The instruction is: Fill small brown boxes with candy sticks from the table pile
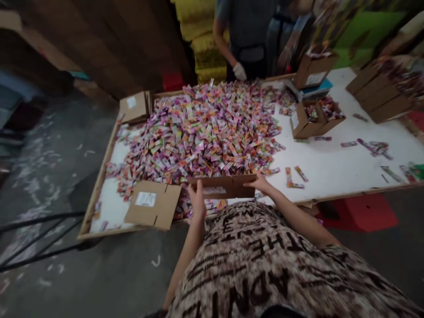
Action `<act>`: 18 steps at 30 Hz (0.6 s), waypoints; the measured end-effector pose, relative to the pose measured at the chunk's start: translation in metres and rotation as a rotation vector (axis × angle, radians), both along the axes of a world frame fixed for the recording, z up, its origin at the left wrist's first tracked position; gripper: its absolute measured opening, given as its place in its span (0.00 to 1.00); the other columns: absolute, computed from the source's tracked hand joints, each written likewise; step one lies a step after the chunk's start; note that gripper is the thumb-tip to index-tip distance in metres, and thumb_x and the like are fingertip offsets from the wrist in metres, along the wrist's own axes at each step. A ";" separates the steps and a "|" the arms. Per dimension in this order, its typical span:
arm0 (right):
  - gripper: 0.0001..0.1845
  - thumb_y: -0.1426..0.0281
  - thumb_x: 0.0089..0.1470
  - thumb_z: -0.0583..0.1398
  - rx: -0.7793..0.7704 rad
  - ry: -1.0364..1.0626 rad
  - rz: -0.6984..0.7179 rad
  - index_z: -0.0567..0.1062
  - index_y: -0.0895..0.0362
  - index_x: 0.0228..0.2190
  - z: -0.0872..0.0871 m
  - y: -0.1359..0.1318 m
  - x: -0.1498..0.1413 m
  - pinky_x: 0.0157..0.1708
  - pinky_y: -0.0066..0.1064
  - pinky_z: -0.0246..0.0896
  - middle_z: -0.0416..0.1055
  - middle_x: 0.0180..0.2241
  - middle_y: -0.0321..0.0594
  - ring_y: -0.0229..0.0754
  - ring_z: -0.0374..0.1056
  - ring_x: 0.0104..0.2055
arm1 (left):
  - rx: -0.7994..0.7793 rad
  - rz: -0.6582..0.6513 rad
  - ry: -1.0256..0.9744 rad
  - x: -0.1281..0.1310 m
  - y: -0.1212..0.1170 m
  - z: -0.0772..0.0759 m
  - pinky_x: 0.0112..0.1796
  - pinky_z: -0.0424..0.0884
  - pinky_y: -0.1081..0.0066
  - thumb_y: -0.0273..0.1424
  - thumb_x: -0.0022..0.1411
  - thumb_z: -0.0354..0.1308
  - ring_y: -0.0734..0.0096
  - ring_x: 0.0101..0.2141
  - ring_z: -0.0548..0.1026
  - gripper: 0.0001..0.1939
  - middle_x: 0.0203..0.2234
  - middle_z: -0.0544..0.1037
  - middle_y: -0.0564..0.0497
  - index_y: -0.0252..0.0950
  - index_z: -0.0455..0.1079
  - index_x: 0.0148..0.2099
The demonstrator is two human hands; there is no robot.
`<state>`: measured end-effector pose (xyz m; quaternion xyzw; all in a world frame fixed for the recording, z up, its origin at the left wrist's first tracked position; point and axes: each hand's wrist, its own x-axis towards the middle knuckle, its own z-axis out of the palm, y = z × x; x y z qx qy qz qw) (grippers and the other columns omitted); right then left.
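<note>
Apparently midway: our left hand [198, 196] and right hand [260, 182] gripped a brown carton [236, 187] by its ends before the packet heap [212, 132], filled boxes [306, 126] stood rightward, and a flat carton [159, 207] lay unfilled.

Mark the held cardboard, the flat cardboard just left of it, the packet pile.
Held cardboard [228, 186], head view: middle of its side.
Flat cardboard [160, 205], head view: near its face's middle.
Packet pile [212, 134], head view: centre of its surface.
</note>
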<state>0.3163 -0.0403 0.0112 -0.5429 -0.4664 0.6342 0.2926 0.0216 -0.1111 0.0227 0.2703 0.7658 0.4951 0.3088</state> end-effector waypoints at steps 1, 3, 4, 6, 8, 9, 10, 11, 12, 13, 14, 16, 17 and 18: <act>0.29 0.56 0.25 0.77 0.028 0.017 0.004 0.82 0.57 0.32 -0.001 -0.002 0.001 0.44 0.38 0.68 0.81 0.34 0.41 0.47 0.74 0.38 | -0.048 0.076 -0.013 0.006 0.010 -0.005 0.57 0.67 0.60 0.58 0.62 0.57 0.55 0.53 0.74 0.32 0.48 0.75 0.39 0.33 0.67 0.51; 0.31 0.53 0.33 0.75 0.098 0.084 0.013 0.83 0.55 0.40 -0.001 -0.008 0.002 0.48 0.38 0.67 0.81 0.41 0.42 0.49 0.74 0.45 | -0.115 0.154 -0.047 0.015 0.022 -0.014 0.54 0.69 0.60 0.57 0.60 0.59 0.57 0.48 0.75 0.30 0.43 0.76 0.41 0.33 0.68 0.45; 0.32 0.50 0.38 0.74 0.127 0.113 0.006 0.82 0.54 0.43 0.000 -0.011 0.002 0.50 0.38 0.66 0.80 0.44 0.42 0.49 0.73 0.48 | -0.120 0.147 -0.058 0.018 0.024 -0.018 0.53 0.69 0.60 0.57 0.59 0.60 0.58 0.47 0.75 0.29 0.42 0.76 0.43 0.34 0.68 0.44; 0.33 0.45 0.43 0.69 0.140 0.128 -0.092 0.81 0.54 0.44 0.000 -0.014 0.001 0.51 0.38 0.64 0.79 0.46 0.42 0.49 0.72 0.50 | -0.082 0.075 -0.053 0.023 0.021 -0.022 0.52 0.69 0.60 0.56 0.59 0.61 0.59 0.45 0.75 0.27 0.40 0.76 0.45 0.35 0.67 0.42; 0.35 0.41 0.42 0.68 0.101 0.083 -0.298 0.80 0.56 0.42 -0.004 -0.015 -0.001 0.50 0.37 0.64 0.79 0.43 0.42 0.48 0.72 0.48 | -0.021 -0.005 -0.025 0.028 0.014 -0.025 0.52 0.69 0.59 0.55 0.61 0.60 0.58 0.44 0.75 0.26 0.39 0.76 0.45 0.36 0.67 0.42; 0.37 0.41 0.40 0.68 0.078 0.049 -0.413 0.79 0.56 0.42 -0.006 -0.014 -0.002 0.49 0.36 0.64 0.78 0.42 0.42 0.48 0.71 0.46 | 0.008 -0.046 0.003 0.030 0.010 -0.026 0.53 0.69 0.59 0.54 0.60 0.61 0.58 0.45 0.75 0.26 0.41 0.76 0.44 0.36 0.68 0.43; 0.38 0.40 0.38 0.68 0.058 0.006 -0.524 0.78 0.57 0.42 -0.009 -0.013 -0.003 0.47 0.36 0.64 0.78 0.41 0.41 0.47 0.71 0.45 | 0.032 -0.085 0.036 0.033 0.007 -0.027 0.54 0.68 0.58 0.52 0.58 0.64 0.56 0.47 0.75 0.26 0.43 0.76 0.43 0.36 0.68 0.46; 0.39 0.40 0.37 0.69 0.046 -0.039 -0.618 0.77 0.57 0.42 -0.010 -0.011 -0.003 0.46 0.35 0.64 0.77 0.40 0.41 0.46 0.70 0.44 | 0.053 -0.124 0.064 0.035 0.003 -0.028 0.55 0.68 0.58 0.50 0.55 0.67 0.55 0.49 0.74 0.28 0.44 0.76 0.43 0.36 0.68 0.48; 0.39 0.41 0.37 0.69 0.043 -0.083 -0.681 0.76 0.57 0.42 -0.012 -0.010 -0.002 0.45 0.34 0.64 0.76 0.39 0.40 0.45 0.70 0.43 | 0.075 -0.161 0.076 0.036 0.001 -0.030 0.56 0.68 0.58 0.48 0.53 0.69 0.55 0.50 0.74 0.29 0.46 0.76 0.43 0.36 0.68 0.50; 0.38 0.41 0.37 0.69 0.049 -0.122 -0.719 0.75 0.57 0.41 -0.012 -0.009 -0.002 0.45 0.34 0.63 0.76 0.39 0.40 0.44 0.69 0.42 | 0.095 -0.193 0.060 0.037 -0.001 -0.031 0.55 0.68 0.59 0.46 0.52 0.70 0.55 0.50 0.74 0.29 0.46 0.76 0.43 0.36 0.68 0.50; 0.37 0.42 0.37 0.69 0.055 -0.153 -0.733 0.74 0.57 0.40 -0.012 -0.009 -0.001 0.45 0.33 0.63 0.75 0.38 0.39 0.44 0.69 0.42 | 0.107 -0.215 0.006 0.036 -0.002 -0.032 0.54 0.69 0.60 0.46 0.53 0.70 0.56 0.48 0.75 0.28 0.45 0.76 0.44 0.36 0.69 0.49; 0.35 0.43 0.38 0.70 0.049 -0.176 -0.692 0.73 0.56 0.38 -0.009 -0.011 0.001 0.45 0.34 0.63 0.74 0.37 0.39 0.44 0.69 0.41 | 0.100 -0.222 -0.174 0.032 -0.001 -0.034 0.49 0.72 0.61 0.49 0.57 0.65 0.59 0.44 0.76 0.24 0.41 0.77 0.45 0.36 0.69 0.46; 0.34 0.44 0.39 0.70 0.047 -0.174 -0.652 0.73 0.56 0.39 -0.008 -0.014 0.000 0.45 0.35 0.63 0.74 0.37 0.39 0.44 0.69 0.41 | 0.086 -0.208 -0.246 0.029 0.000 -0.034 0.48 0.73 0.62 0.50 0.58 0.64 0.61 0.42 0.76 0.24 0.40 0.78 0.46 0.36 0.70 0.45; 0.34 0.45 0.40 0.70 0.050 -0.170 -0.608 0.73 0.55 0.41 -0.006 -0.017 0.000 0.45 0.35 0.64 0.74 0.38 0.39 0.45 0.69 0.42 | 0.071 -0.184 -0.282 0.025 0.001 -0.034 0.47 0.73 0.63 0.52 0.58 0.64 0.61 0.42 0.77 0.25 0.40 0.78 0.46 0.35 0.70 0.45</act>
